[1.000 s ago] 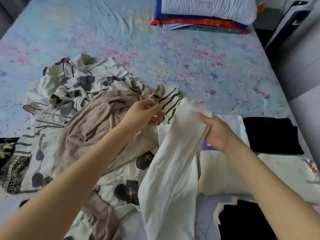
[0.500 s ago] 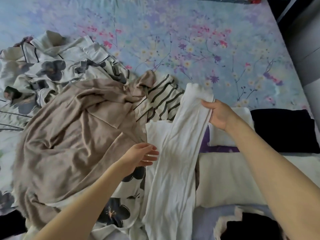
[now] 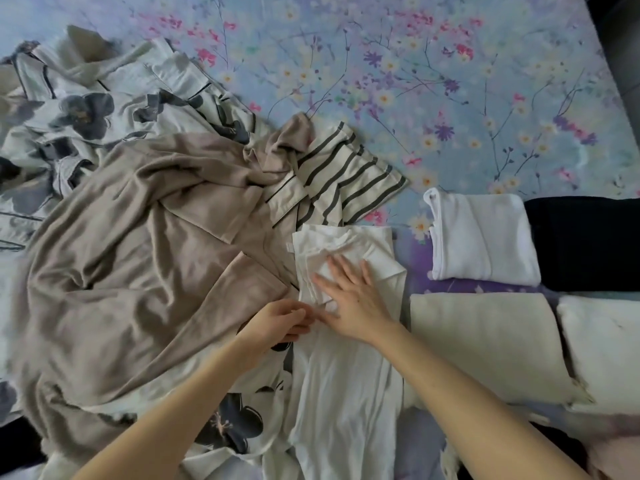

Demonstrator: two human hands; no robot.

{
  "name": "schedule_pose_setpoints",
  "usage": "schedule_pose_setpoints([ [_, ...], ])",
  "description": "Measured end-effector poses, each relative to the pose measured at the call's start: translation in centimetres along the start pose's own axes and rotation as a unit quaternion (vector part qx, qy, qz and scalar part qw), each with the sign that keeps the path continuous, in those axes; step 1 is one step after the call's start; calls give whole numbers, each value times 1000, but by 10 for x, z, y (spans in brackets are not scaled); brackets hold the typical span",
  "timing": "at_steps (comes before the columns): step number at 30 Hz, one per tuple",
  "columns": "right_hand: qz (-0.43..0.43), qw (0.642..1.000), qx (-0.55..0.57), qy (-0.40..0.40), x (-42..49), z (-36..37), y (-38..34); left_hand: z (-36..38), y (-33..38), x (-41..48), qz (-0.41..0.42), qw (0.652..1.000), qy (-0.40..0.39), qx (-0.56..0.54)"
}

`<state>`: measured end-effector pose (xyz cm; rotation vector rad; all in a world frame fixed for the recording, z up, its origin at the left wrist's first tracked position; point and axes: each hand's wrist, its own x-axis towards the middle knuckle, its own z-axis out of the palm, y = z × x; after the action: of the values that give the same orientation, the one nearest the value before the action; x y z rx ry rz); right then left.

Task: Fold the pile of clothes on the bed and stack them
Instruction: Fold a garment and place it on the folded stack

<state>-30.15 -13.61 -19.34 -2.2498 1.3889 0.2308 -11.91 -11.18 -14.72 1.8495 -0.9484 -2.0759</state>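
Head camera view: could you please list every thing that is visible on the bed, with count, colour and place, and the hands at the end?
bed sheet: 1, light blue with flowers, under everything
flowered clothes: count unclear, cream with dark flowers, left, crumpled
beige garment: 1, beige, left centre, crumpled over the flowered clothes
striped garment: 1, cream with dark stripes, centre, beyond the white garment
white garment: 1, white, centre, far end folded over
folded white piece: 1, white, right
folded black piece: 1, black, far right
folded cream pieces: 2, cream, right, nearer than the white and black pieces
left hand: 1, pinches the white garment's left edge
right hand: 1, flat on the white garment's fold
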Motion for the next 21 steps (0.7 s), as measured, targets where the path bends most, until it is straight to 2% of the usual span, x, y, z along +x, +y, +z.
schedule_pose_setpoints([
  [2, 6, 999, 23, 37, -21, -5, -4, 4, -8, -12, 48, 995, 44, 75],
  [4, -10, 997, 43, 69, -57, -6, -10, 14, -21, -32, 119, 957, 77, 254],
  [6, -31, 991, 73, 111, -88, 3, -10, 14, -34, -42, 249, 873, 121, 403],
  [9, -95, 980, 63, 161, -157, 29, -15, 27, -71, -66, 455, 697, 83, 548],
  [10, -119, 981, 32, 153, -182, 43, -15, 35, -90, -74, 490, 653, 51, 575],
  [12, -172, 981, -55, 69, -225, 76, -14, 52, -130, -85, 524, 585, -9, 619],
  [14, -194, 973, -129, -5, -253, 104, -16, 66, -170, -89, 531, 520, -23, 669],
  [15, -195, 969, -148, -19, -257, 112, -17, 68, -184, -86, 527, 500, -13, 687],
  [18, -189, 966, -177, -20, -263, 139, -21, 85, -213, -81, 480, 506, 32, 716],
  [21, -177, 969, -173, 20, -258, 152, -21, 103, -212, -80, 431, 498, 51, 750],
])
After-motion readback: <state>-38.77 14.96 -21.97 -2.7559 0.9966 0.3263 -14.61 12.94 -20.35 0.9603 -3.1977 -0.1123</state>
